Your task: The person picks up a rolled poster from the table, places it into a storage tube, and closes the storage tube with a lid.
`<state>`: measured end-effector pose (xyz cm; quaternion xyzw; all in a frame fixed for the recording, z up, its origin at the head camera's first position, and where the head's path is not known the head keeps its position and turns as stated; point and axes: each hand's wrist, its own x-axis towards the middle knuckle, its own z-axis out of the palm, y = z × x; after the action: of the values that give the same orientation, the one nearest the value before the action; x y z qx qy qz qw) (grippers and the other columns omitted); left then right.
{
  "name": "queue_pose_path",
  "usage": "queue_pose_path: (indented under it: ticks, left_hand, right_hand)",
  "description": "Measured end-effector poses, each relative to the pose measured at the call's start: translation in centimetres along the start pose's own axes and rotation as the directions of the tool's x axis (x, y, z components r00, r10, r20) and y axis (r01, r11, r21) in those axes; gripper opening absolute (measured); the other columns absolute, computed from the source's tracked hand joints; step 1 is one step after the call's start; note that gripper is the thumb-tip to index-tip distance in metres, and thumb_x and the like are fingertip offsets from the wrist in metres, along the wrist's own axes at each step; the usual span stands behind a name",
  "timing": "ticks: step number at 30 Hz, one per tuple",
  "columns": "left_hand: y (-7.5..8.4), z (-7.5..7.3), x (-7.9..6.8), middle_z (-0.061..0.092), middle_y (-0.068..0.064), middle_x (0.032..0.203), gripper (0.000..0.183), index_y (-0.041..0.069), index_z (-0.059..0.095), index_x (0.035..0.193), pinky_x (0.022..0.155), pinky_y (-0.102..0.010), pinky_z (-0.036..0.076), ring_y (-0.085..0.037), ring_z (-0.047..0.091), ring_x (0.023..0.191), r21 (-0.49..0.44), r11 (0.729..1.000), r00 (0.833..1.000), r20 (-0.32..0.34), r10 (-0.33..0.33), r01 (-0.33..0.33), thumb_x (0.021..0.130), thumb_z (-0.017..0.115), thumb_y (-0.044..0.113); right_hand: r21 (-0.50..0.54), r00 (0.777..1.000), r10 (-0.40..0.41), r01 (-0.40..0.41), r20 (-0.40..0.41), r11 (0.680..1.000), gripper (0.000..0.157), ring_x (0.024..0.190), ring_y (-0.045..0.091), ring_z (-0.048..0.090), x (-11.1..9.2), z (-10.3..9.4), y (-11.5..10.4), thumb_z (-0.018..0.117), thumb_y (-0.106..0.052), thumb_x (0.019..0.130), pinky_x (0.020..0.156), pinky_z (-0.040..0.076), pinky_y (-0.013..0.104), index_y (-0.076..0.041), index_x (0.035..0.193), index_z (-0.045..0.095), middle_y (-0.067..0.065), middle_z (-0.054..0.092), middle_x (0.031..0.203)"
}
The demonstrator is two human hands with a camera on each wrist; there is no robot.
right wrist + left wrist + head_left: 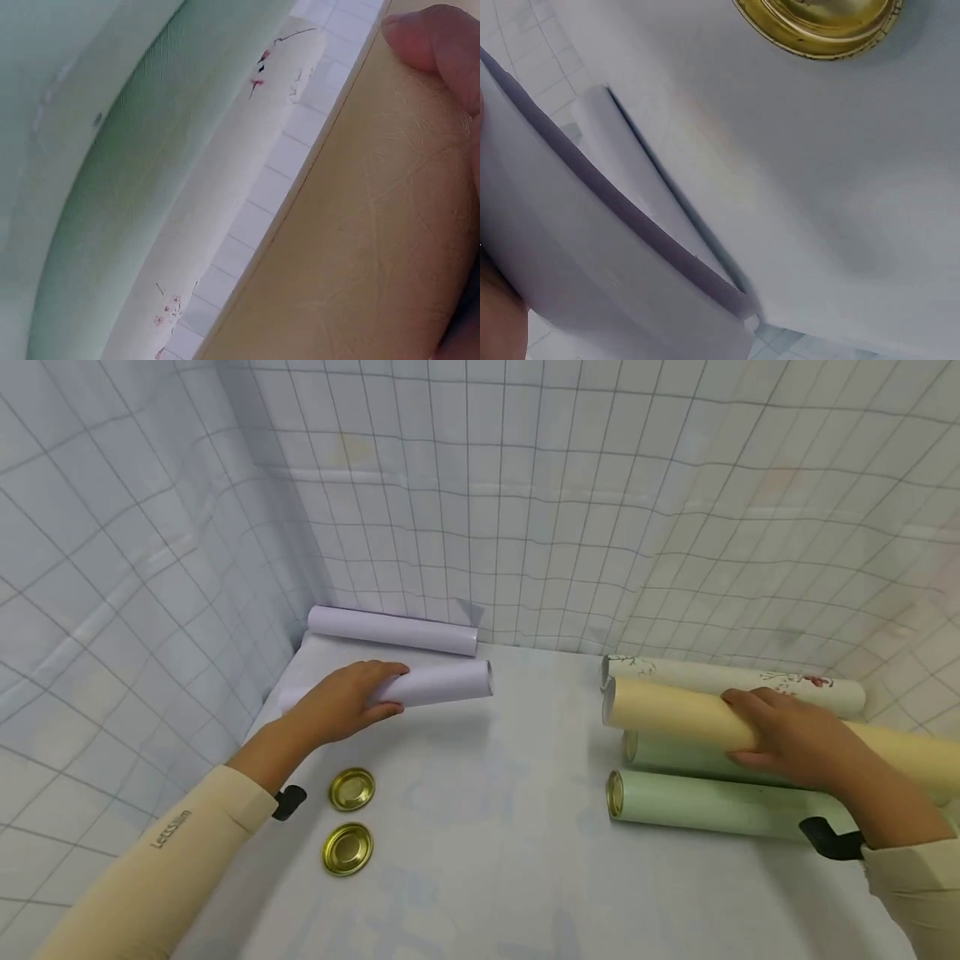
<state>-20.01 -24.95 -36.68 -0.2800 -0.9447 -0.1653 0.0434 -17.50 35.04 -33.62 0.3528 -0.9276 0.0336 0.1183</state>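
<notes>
My left hand [341, 700] grips a lavender wallpaper roll [446, 683] from above, thumb on the near side. The roll is lifted off the table and its open end points right; the left wrist view shows its glossy surface [592, 247] close up. On the right, my right hand [798, 739] holds a pale yellow wallpaper roll [667, 708] across its middle. It hangs over a green roll [675, 756] and partly hides it. In the right wrist view, fingers [442, 45] lie over the yellow roll's textured surface [360, 225].
Another lavender roll [393, 631] lies at the back left by the grid-patterned curtain [555, 527]. A floral white roll [727, 681] lies at the back right. Nearer is a green roll [720, 802] with a gold end cap. Two gold round lids, one nearer [347, 849] and one farther [351, 789], lie front left.
</notes>
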Motion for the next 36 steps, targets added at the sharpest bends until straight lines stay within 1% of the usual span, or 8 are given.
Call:
queue_pose_path:
  ticks: [3,9,11,16,18,20,27,36]
  left_hand:
    - [0.8,-0.4,-0.6,0.062,-0.014,0.127,0.056,0.005,0.054,0.137,0.099,-0.050,0.045,-0.032,0.059,0.114,-0.004,1.000,0.999,-0.034,0.024,-0.024,0.090,0.075,0.028]
    - [2.3,-1.5,-2.3,0.062,-0.009,0.128,0.057,0.011,0.053,0.137,0.098,-0.048,0.047,-0.026,0.059,0.111,-0.094,0.995,0.999,-0.033,-0.017,0.014,0.089,0.077,0.028]
    - [2.9,-1.7,-2.8,0.062,-0.007,0.126,0.057,0.013,0.054,0.137,0.096,-0.046,0.048,-0.023,0.059,0.108,-0.117,0.993,1.000,-0.017,-0.007,0.005,0.088,0.078,0.028]
    - [4.7,-1.9,-3.5,0.064,0.001,0.118,0.055,0.016,0.055,0.135,0.090,-0.041,0.051,-0.016,0.059,0.100,-0.133,0.989,0.998,-0.023,0.066,-0.069,0.087,0.079,0.027]
    - [5.4,-2.0,-3.6,0.063,0.004,0.115,0.055,0.018,0.056,0.135,0.087,-0.039,0.052,-0.013,0.059,0.097,-0.135,0.986,0.995,-0.031,0.097,-0.101,0.086,0.080,0.027]
    - [6.2,-2.2,-3.7,0.063,0.005,0.113,0.055,0.019,0.055,0.134,0.085,-0.037,0.052,-0.012,0.059,0.095,-0.151,0.981,0.992,-0.030,0.121,-0.124,0.086,0.080,0.027]
    - [8.4,-2.0,-3.3,0.061,0.009,0.116,0.054,0.024,0.053,0.135,0.079,-0.034,0.053,-0.010,0.058,0.093,-0.260,0.953,0.987,0.011,0.162,-0.153,0.088,0.078,0.031]
    - [8.9,-1.3,-3.0,0.061,0.009,0.119,0.053,0.020,0.054,0.134,0.085,-0.035,0.053,-0.008,0.058,0.097,-0.196,0.955,0.973,0.025,0.230,-0.221,0.088,0.078,0.031]
  right_hand:
    - [0.004,1.000,0.000,0.000,-0.012,1.000,0.076,0.083,0.031,0.066,-0.5,0.1,-0.8,0.090,-0.028,0.066,0.068,0.053,0.050,-0.009,0.129,0.052,0.009,0.063,0.104]
    - [0.001,0.990,-0.086,0.087,-0.107,0.996,0.074,0.074,0.021,0.062,-0.7,0.7,-2.2,0.089,-0.032,0.062,0.063,0.052,0.043,-0.008,0.125,0.058,0.001,0.062,0.100]
    - [0.004,0.987,-0.099,0.101,-0.130,0.995,0.071,0.075,0.020,0.062,-0.8,0.8,-2.6,0.086,-0.039,0.068,0.065,0.052,0.043,-0.008,0.124,0.058,0.001,0.061,0.101]
    - [0.006,0.979,-0.137,0.139,-0.152,0.990,0.068,0.078,0.021,0.063,-0.7,0.8,-3.7,0.079,-0.048,0.075,0.068,0.053,0.042,-0.007,0.126,0.059,0.000,0.062,0.105]
    - [0.009,0.978,-0.147,0.150,-0.150,0.989,0.067,0.078,0.021,0.063,-0.6,0.7,-4.1,0.078,-0.047,0.076,0.068,0.053,0.042,-0.008,0.127,0.059,0.000,0.062,0.106]
    - [0.018,0.975,-0.159,0.164,-0.157,0.986,0.065,0.078,0.021,0.063,-0.5,0.6,-4.6,0.071,-0.055,0.083,0.069,0.053,0.042,-0.008,0.127,0.059,0.000,0.062,0.106]
    - [0.038,0.964,-0.192,0.202,-0.185,0.979,0.069,0.077,0.022,0.063,-0.4,0.5,-6.1,0.049,-0.066,0.094,0.066,0.053,0.045,-0.006,0.126,0.060,0.003,0.064,0.104]
    - [0.025,0.950,-0.225,0.236,-0.218,0.972,0.068,0.079,0.024,0.064,-0.3,0.5,-7.3,0.042,-0.064,0.096,0.066,0.053,0.046,-0.005,0.124,0.061,0.005,0.064,0.105]
